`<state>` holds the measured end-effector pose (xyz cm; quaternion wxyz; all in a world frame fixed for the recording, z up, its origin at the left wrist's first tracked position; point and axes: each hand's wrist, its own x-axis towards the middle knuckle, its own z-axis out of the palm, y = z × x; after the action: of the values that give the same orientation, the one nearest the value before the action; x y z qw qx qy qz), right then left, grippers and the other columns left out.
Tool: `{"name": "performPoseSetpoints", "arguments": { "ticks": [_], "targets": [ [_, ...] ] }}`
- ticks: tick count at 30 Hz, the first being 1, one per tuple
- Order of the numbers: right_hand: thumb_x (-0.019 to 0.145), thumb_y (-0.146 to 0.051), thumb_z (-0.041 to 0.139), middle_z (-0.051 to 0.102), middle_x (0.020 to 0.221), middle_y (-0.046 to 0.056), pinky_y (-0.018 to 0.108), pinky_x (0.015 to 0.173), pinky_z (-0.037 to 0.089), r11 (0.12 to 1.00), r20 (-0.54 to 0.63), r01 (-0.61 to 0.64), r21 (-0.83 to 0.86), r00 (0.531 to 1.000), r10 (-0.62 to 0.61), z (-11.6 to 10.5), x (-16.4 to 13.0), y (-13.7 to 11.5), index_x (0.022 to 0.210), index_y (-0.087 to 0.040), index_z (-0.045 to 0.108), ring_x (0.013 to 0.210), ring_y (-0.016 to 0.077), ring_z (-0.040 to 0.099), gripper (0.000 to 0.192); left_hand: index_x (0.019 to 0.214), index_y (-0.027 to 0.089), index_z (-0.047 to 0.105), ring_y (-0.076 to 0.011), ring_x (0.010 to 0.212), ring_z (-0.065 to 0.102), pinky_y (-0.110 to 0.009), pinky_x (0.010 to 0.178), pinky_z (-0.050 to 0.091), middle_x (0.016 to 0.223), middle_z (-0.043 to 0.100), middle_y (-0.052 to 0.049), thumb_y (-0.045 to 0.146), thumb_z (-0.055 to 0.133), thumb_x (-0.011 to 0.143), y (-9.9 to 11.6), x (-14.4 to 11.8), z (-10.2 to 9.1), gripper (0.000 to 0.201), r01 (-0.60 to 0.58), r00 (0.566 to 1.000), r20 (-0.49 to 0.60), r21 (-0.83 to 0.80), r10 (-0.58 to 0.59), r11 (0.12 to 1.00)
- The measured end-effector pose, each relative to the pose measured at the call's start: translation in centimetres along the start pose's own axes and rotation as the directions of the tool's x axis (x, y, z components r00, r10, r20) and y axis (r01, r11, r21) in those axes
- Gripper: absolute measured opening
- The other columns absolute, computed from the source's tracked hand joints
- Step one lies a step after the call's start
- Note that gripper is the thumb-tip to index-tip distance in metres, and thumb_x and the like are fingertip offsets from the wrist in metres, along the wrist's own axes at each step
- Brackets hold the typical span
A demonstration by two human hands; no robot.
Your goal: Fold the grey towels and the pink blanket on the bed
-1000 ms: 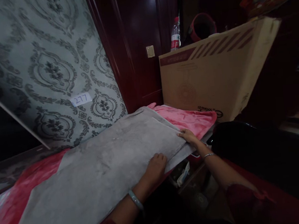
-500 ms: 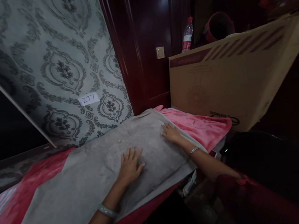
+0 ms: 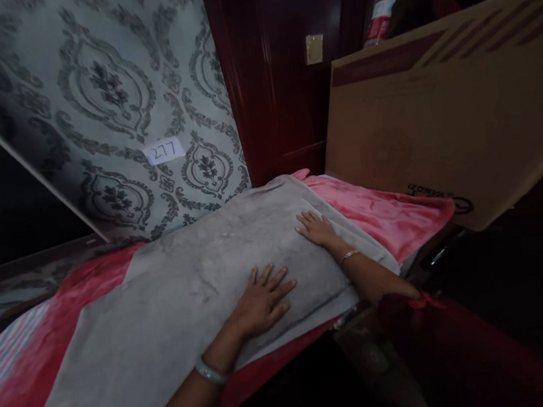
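Darkness hides everything below the grey cloth, where left hand and right hand lie flat, grasping nothing.

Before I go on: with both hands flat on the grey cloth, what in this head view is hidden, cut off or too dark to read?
- What lies under the grey cloth: covered by it and by the left hand and right hand.
- Cardboard box: right side cut off by the frame edge; its print is too dim to read.
- Bottle: top cut off by the upper edge.
- Floor at lower right: too dark.
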<state>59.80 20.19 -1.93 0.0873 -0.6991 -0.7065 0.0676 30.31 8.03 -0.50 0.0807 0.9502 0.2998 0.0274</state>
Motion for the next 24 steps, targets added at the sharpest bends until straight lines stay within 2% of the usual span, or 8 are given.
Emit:
{"name": "performPoseSetpoints", "arguments": {
  "ticks": [4,8,11,16,18,21,23,24],
  "targets": [
    [0.104,-0.058,0.026,0.017,0.169,0.01,0.064,0.119,0.017,0.999,0.033,-0.038,-0.009,0.999,0.038,-0.6,-1.6,-1.4,0.162,-0.028,0.026,0.155,0.0325,0.013,0.065,0.155,0.034,0.04,-0.0361,0.156,0.014,-0.07,0.12,0.008,0.166,0.029,-0.005,0.046,0.056,0.096,0.3,0.1,-0.2,0.062,-0.004,1.0,0.013,-0.021,0.004,1.0],
    [0.101,-0.065,0.029,0.01,0.171,0.005,0.065,0.118,0.016,0.998,0.011,0.06,-0.027,0.998,-0.059,0.6,-5.7,-3.1,0.162,-0.035,0.024,0.155,0.0354,0.006,0.068,0.157,0.033,0.037,-0.0358,0.155,0.016,-0.068,0.121,0.008,0.166,0.028,-0.006,0.047,0.058,0.094,0.5,0.1,-0.3,0.067,-0.021,1.0,-0.012,-0.03,0.021,0.999],
    [0.102,-0.063,0.03,0.012,0.17,0.004,0.064,0.119,0.015,0.997,0.004,0.071,-0.043,0.997,-0.071,1.6,-7.8,-3.7,0.162,-0.033,0.025,0.155,0.0352,0.01,0.067,0.156,0.035,0.039,-0.0361,0.155,0.017,-0.069,0.121,0.008,0.167,0.028,-0.005,0.047,0.057,0.095,0.6,0.2,-0.2,0.065,-0.024,1.0,0.008,-0.021,0.024,1.0],
    [0.103,-0.061,0.031,0.014,0.17,0.004,0.063,0.119,0.018,0.996,-0.005,0.062,-0.069,0.998,-0.062,1.7,-8.2,-3.7,0.161,-0.033,0.026,0.154,0.0344,0.013,0.065,0.157,0.033,0.036,-0.0369,0.155,0.015,-0.068,0.12,0.01,0.168,0.024,-0.008,0.051,0.054,0.096,1.2,-0.7,0.2,0.066,0.001,1.0,0.021,-0.032,0.0,0.999],
    [0.103,-0.06,0.031,0.015,0.17,0.004,0.062,0.119,0.019,0.995,-0.014,0.065,-0.082,0.998,-0.066,1.8,-8.2,-3.6,0.161,-0.033,0.027,0.154,0.0346,0.015,0.064,0.158,0.031,0.035,-0.0363,0.155,0.015,-0.067,0.121,0.012,0.168,0.023,-0.009,0.055,0.053,0.096,1.4,-2.2,0.2,0.068,0.008,0.999,0.033,-0.064,-0.006,0.998],
    [0.103,-0.059,0.031,0.017,0.169,0.004,0.063,0.118,0.021,0.994,-0.039,0.064,-0.094,0.997,-0.068,2.4,-8.1,-3.4,0.161,-0.034,0.029,0.153,0.0352,0.017,0.063,0.158,0.034,0.035,-0.0311,0.156,0.018,-0.061,0.123,0.013,0.167,0.025,-0.007,0.058,0.044,0.099,0.6,-6.1,-0.3,0.064,0.052,0.998,0.036,-0.112,-0.048,0.992],
    [0.103,-0.059,0.031,0.019,0.169,0.005,0.064,0.117,0.022,0.993,-0.055,0.069,-0.095,0.996,-0.075,2.8,-8.1,-3.2,0.16,-0.034,0.03,0.153,0.0355,0.018,0.063,0.158,0.034,0.035,-0.0299,0.155,0.02,-0.061,0.124,0.013,0.167,0.026,-0.007,0.059,0.039,0.101,-0.7,-9.6,-0.6,0.062,0.191,0.982,0.013,-0.092,-0.191,0.977],
    [0.103,-0.059,0.031,0.019,0.169,0.005,0.064,0.117,0.023,0.993,-0.057,0.072,-0.094,0.995,-0.077,3.0,-8.0,-3.1,0.16,-0.034,0.03,0.153,0.0357,0.019,0.063,0.158,0.033,0.035,-0.0309,0.155,0.02,-0.063,0.123,0.013,0.167,0.026,-0.008,0.058,0.038,0.101,-1.6,-11.5,-0.6,0.062,0.29,0.957,-0.01,-0.062,-0.291,0.955]
  ]
}}
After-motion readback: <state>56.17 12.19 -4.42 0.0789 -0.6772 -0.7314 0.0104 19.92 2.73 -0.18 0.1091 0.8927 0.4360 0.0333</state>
